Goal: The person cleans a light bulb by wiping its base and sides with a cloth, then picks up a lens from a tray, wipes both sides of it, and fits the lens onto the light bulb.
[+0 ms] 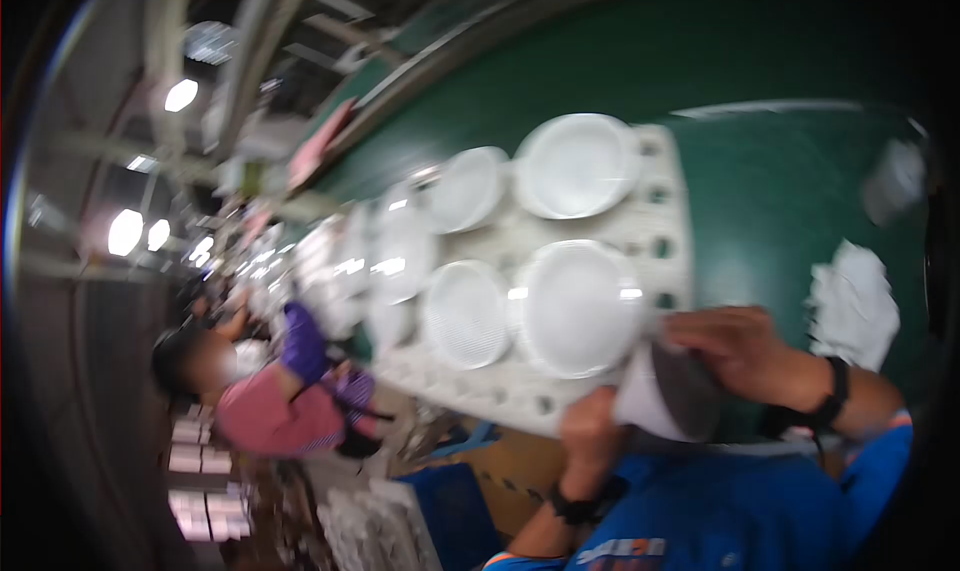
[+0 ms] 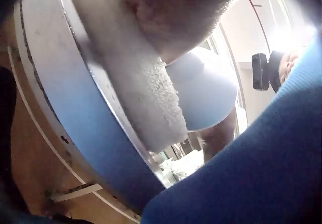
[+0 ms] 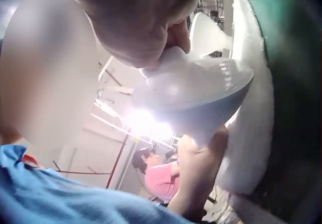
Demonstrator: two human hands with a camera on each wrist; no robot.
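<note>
A white bowl (image 1: 662, 393) with a greyish inside is held between both hands at the near edge of a white moulded tray (image 1: 500, 383). My right hand (image 1: 738, 349) curls over the bowl's rim, its thumb on the rim (image 3: 168, 58). My left hand (image 1: 590, 429) grips the bowl from underneath (image 3: 198, 166), right beside the tray's thick fibrous edge (image 2: 151, 101). Several more white bowls sit in the tray's wells, two of them nearest (image 1: 578, 306) (image 1: 578, 166). Both wrists wear black bands. The head view is tilted and blurred.
The tray lies on a green surface (image 1: 790, 201). A crumpled white piece (image 1: 850, 303) lies on it to the right. A person in a pink top (image 1: 270, 416) works further along the line. A cardboard box (image 1: 510, 471) and a blue crate (image 1: 450, 511) stand below.
</note>
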